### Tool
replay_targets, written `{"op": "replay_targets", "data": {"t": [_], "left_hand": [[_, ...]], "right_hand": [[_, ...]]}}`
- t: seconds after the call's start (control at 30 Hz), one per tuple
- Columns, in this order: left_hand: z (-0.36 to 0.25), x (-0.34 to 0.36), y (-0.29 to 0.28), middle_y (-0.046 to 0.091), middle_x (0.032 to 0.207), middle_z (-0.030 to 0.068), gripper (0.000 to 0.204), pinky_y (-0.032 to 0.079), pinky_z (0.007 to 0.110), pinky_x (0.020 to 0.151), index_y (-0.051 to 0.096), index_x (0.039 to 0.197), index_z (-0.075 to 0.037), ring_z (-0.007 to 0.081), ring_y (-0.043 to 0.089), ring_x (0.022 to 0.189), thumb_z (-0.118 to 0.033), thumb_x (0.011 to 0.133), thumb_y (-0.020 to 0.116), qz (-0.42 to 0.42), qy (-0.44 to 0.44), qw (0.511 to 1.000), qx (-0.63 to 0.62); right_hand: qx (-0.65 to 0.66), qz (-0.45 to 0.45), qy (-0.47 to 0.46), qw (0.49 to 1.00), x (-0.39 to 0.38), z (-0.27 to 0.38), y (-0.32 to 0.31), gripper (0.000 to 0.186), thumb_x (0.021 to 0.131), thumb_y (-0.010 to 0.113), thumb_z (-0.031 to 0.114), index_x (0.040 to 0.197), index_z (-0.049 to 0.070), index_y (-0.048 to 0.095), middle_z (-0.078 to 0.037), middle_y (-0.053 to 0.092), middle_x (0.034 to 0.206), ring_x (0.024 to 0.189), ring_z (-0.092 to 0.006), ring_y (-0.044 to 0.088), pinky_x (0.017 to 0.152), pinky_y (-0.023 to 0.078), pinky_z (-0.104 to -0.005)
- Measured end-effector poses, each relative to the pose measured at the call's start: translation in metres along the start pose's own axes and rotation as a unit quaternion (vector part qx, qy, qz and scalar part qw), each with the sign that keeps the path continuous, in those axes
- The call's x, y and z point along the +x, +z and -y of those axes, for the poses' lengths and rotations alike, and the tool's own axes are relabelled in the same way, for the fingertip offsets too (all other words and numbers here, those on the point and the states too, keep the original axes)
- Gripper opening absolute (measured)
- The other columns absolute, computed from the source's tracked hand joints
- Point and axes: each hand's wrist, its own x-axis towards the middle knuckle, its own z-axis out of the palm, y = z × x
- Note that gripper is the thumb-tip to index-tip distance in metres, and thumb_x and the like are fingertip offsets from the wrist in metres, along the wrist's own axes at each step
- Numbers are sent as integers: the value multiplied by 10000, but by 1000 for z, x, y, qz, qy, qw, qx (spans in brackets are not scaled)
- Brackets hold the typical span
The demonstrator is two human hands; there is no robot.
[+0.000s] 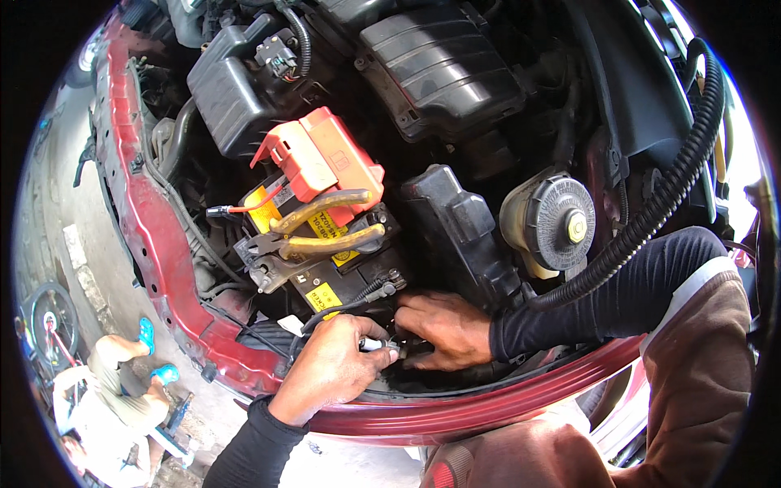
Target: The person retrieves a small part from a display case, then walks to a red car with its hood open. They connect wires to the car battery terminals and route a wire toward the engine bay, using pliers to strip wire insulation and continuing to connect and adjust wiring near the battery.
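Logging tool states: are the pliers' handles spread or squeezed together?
Spread: the pliers lie with their two yellow handles apart, and a yellow label shows between them.

The small held part (372, 345) is white, the battery (346, 285) black with yellow labels (324, 298), the cover (342, 154) orange-red, the pliers' handles (329, 246) yellow, the car body (154, 236) dark red, and the sleeves (586, 305) black.

Can't identify small pale piece (371, 345) in left hand (329, 362), lower centre: too small. Can't make out right hand (451, 329) contact, shadowed. Can't see all of battery (351, 279), mid-frame, under red cover (332, 156) and pliers (332, 246). Losing left sleeve (254, 447) at bottom edge.
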Motion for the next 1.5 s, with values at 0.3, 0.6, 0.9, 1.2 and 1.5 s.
{"op": "replay_targets", "data": {"t": [0.3, 0.6, 0.9, 1.2, 1.5], "left_hand": [[-8, 6, 1, 729, 780, 91, 266, 547, 279, 639, 741, 1104, 74, 115, 692, 683, -135, 946, 786, 27, -102, 990, -95], [-8, 9, -1, 739, 876, 250, 348, 544, 437, 791, 773, 1067, 32, 379, 729, 794, -257, 878, 813, 31, 25, 993, 115], [-8, 9, 1, 765, 899, 234, 314, 555, 382, 783, 780, 1037, 53, 299, 757, 812, -127, 797, 872, -1, -8, 997, 72], [-5, 20, 7, 744, 937, 212, 349, 562, 412, 796, 772, 1047, -13, 381, 740, 899, -88, 729, 896, -26, 108, 981, 162], [-5, 20, 7, 728, 949, 220, 317, 556, 416, 794, 726, 1012, -2, 401, 723, 919, -46, 736, 876, -34, 122, 983, 135]], "right_hand": [[-10, -5, -49, 999, -4, -12, 3, 445, 822, 825, 212, 1116, 24, 549, -176, 534, 1145, 1072, -376, 619, 895, 525, -484], [-32, -9, -72, 997, -7, -11, 1, 442, 799, 816, 202, 1125, 54, 555, -174, 545, 1154, 1077, -379, 631, 892, 526, -493], [-26, 15, -49, 998, -11, -22, 11, 467, 815, 823, 218, 1153, 40, 555, -174, 582, 1139, 1071, -390, 638, 926, 515, -487], [63, -74, 5, 995, -22, -20, 1, 484, 810, 742, 165, 1238, 17, 573, -207, 611, 1118, 1058, -430, 623, 944, 502, -510], [210, 129, 170, 954, -1, -13, -6, 523, 898, 686, 299, 1322, -4, 652, -260, 710, 1180, 1128, -395, 677, 1002, 514, -471]]}}
